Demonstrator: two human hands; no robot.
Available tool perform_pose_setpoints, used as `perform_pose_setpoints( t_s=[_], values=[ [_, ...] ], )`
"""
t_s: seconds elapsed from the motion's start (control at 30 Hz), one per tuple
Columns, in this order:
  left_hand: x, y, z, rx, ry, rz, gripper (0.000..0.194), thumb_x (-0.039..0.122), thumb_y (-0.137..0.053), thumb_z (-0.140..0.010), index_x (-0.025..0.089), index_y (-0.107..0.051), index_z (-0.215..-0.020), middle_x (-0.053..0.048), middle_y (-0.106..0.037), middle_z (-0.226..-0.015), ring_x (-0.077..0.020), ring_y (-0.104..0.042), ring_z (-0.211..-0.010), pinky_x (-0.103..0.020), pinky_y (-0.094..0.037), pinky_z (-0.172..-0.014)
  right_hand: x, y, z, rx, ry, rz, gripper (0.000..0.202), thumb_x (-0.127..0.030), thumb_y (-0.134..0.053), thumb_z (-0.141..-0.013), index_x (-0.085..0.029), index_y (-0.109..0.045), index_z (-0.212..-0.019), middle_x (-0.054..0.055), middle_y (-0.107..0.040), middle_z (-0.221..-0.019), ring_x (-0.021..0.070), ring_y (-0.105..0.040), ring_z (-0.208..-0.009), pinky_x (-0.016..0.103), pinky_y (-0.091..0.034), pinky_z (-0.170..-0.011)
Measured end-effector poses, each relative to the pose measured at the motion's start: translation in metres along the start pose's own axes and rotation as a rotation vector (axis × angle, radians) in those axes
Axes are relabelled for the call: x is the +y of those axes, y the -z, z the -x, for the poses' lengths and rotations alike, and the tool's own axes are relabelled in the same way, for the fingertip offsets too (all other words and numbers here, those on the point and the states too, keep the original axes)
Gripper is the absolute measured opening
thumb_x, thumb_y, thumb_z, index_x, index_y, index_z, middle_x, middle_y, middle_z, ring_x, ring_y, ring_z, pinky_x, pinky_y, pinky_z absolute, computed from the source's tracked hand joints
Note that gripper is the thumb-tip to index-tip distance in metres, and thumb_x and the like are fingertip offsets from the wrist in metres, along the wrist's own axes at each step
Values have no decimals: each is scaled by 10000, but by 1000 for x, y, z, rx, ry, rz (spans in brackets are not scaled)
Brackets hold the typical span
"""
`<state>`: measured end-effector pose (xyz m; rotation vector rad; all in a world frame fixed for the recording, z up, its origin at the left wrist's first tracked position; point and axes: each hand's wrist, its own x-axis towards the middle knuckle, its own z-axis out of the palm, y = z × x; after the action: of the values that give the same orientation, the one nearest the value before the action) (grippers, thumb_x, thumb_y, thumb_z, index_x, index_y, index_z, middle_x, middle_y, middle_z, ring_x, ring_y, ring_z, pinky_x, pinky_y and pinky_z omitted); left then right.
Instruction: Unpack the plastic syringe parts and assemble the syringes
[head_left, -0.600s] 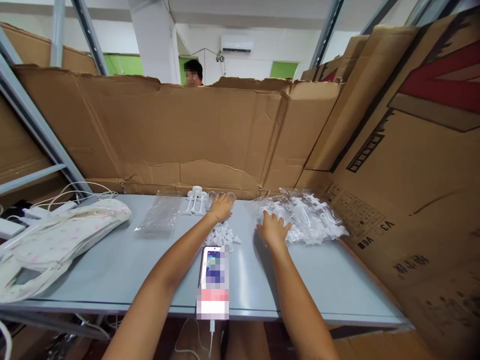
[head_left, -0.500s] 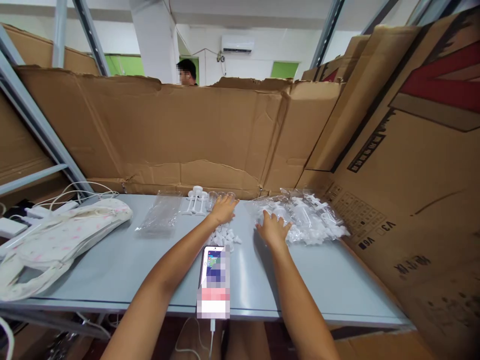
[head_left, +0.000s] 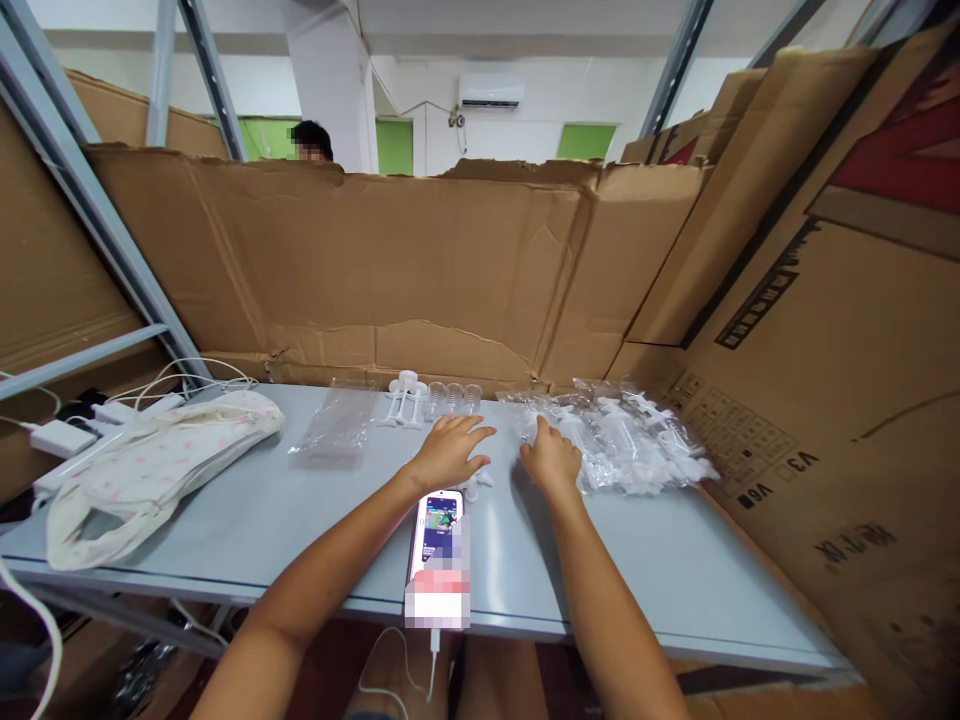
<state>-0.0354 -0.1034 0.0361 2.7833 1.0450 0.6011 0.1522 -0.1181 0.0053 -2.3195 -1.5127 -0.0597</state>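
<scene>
My left hand (head_left: pixel 451 452) is open with its fingers spread, over a pile of small white plastic pieces (head_left: pixel 480 482) that it mostly hides. Behind it, clear round containers (head_left: pixel 454 398) stand in a row beside several white plunger-like parts (head_left: pixel 407 400). My right hand (head_left: pixel 551 460) has its index finger stretched forward and the thumb apart; the other fingers look partly curled, and nothing shows in it. It is at the left edge of clear plastic bags (head_left: pixel 630 440) holding white plastic parts. Whether it touches them I cannot tell.
A phone (head_left: pixel 441 550) with a charging cable lies at the table's (head_left: pixel 315 530) front edge. Left are a flat clear bag (head_left: pixel 336 430), a patterned cloth bag (head_left: pixel 172 460) and power strips with cables. Cardboard (head_left: pixel 420 250) walls the back and right. A person's head (head_left: pixel 312 142) shows beyond.
My left hand has drawn back from the clear containers to above the white pieces. My right hand's fingers have curled in, leaving the index out. The person beyond has moved left, and the view has shifted slightly.
</scene>
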Motion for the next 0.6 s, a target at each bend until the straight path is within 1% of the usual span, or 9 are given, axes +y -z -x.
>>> perform_pose_setpoints(
  t_s=[0.1,0.17,0.27,0.33,0.4,0.47,0.53,0.6],
  values=[
    [-4,4,7,81,63,132,408,343,-531,-826,273,-518,-1228,-51,-498,-1330,-221,-430,-1241,-410,-296,-1062,0,1,-1,69,17,-87,574,-208,-456,-788,-109,-379,-1348,193,-596,-1161,327,-563,-1020,425,-385,-846],
    [-8,1,9,153,122,279,380,323,-518,-831,261,-536,-1206,-47,-534,-1286,-212,-469,-1202,-388,-343,-1038,0,1,-2,143,59,-182,568,-235,-457,-796,-123,-382,-1348,179,-591,-1186,318,-556,-1046,421,-392,-863],
    [-16,-8,11,236,241,580,389,314,-520,-835,225,-526,-1213,-73,-552,-1257,-206,-515,-1148,-376,-391,-1005,-3,2,-1,239,200,-339,565,-280,-428,-823,-142,-351,-1365,133,-511,-1318,275,-492,-1166,392,-370,-951],
    [-20,-15,11,246,306,820,446,315,-543,-826,196,-484,-1252,-106,-551,-1253,-207,-539,-1123,-379,-417,-981,-8,1,2,276,332,-455,563,-312,-402,-842,-142,-328,-1374,113,-459,-1372,243,-443,-1228,373,-347,-997],
    [-21,-21,12,226,331,1058,520,319,-567,-815,177,-427,-1295,-135,-532,-1274,-212,-540,-1131,-384,-422,-976,-17,0,9,280,453,-563,560,-344,-399,-853,-156,-326,-1376,108,-450,-1380,235,-429,-1245,383,-344,-1010],
    [-19,-25,13,198,329,1250,575,341,-590,-801,167,-395,-1313,-149,-526,-1278,-221,-538,-1139,-391,-416,-981,-26,-2,19,269,547,-648,559,-351,-422,-855,-174,-328,-1378,103,-458,-1374,229,-437,-1241,385,-352,-1013],
    [-15,-28,15,200,330,1364,590,367,-610,-784,161,-407,-1299,-147,-556,-1239,-229,-547,-1125,-393,-413,-980,-35,-4,29,252,633,-686,563,-329,-448,-848,-186,-332,-1380,101,-477,-1358,226,-444,-1236,386,-351,-1020],
    [-11,-30,16,253,343,1405,588,368,-638,-759,161,-432,-1270,-137,-578,-1203,-232,-554,-1109,-381,-423,-967,-40,-5,35,236,714,-665,560,-297,-449,-841,-193,-340,-1381,96,-463,-1372,230,-414,-1264,404,-328,-1041]
  ],
)
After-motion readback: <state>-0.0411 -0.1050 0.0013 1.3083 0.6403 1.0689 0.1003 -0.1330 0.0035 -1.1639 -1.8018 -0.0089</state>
